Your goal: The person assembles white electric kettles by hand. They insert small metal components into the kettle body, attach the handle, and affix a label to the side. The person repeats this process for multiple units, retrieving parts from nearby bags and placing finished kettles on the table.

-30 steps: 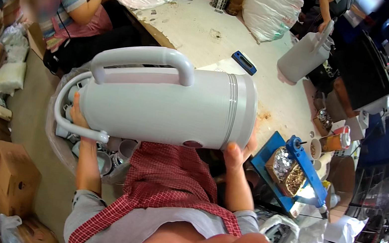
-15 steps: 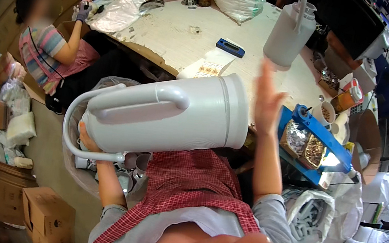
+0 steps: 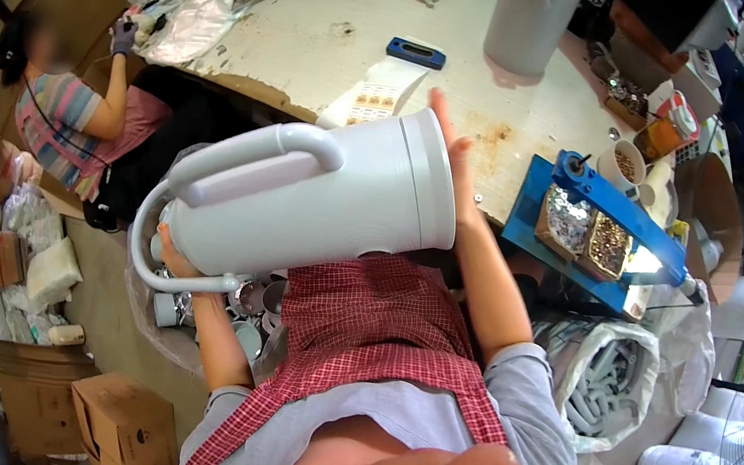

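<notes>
A large pale grey plastic jug (image 3: 328, 202) lies on its side across my front, tilted so the wide end sits higher at the right. It has a fixed side handle and a curved swing handle at the narrow end. My left hand (image 3: 179, 260) is closed round that narrow end from below, partly hidden by the jug. Against the wide end rests my right hand (image 3: 459, 164), its fingers stretched out and the palm partly hidden. A similar jug (image 3: 527, 30) stands upright on the table (image 3: 340, 59).
A blue press-like tool (image 3: 624, 222) with trays of small metal parts stands right. Below are a sack of grey handles (image 3: 603, 392) and a lined bin (image 3: 160, 331) of metallic pieces. A label strip (image 3: 383, 95) lies ahead. A co-worker (image 3: 73, 111) sits left.
My right hand has come in from the air on the right to the jug's wide end. The jug is slightly more tilted. The whole view has shifted a little.
</notes>
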Demonstrator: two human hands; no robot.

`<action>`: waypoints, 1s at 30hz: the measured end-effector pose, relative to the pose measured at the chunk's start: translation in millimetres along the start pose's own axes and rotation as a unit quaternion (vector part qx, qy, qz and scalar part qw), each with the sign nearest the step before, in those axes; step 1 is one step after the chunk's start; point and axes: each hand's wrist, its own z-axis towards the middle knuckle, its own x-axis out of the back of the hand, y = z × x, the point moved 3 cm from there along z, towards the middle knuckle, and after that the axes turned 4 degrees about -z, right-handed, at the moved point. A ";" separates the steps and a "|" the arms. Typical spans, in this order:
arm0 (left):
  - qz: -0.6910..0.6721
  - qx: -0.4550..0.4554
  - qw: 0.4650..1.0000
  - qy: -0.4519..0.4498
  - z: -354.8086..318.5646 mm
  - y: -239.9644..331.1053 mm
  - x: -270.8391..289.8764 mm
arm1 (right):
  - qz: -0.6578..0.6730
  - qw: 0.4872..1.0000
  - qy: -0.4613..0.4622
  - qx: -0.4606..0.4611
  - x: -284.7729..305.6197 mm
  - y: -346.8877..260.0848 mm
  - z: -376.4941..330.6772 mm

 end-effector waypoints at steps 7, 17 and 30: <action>-0.044 0.019 0.999 -0.005 3.6 -19.5 8.7 | -0.021 0.999 -0.041 0.013 -24.0 2.8 9.3; -0.008 0.003 0.994 0.107 -6.0 34.1 27.9 | -0.263 0.957 -0.030 0.121 -40.8 -3.3 -47.7; 0.165 -0.169 0.971 -0.044 120.7 102.2 -23.5 | -0.596 0.800 -0.066 0.008 -37.4 188.0 176.5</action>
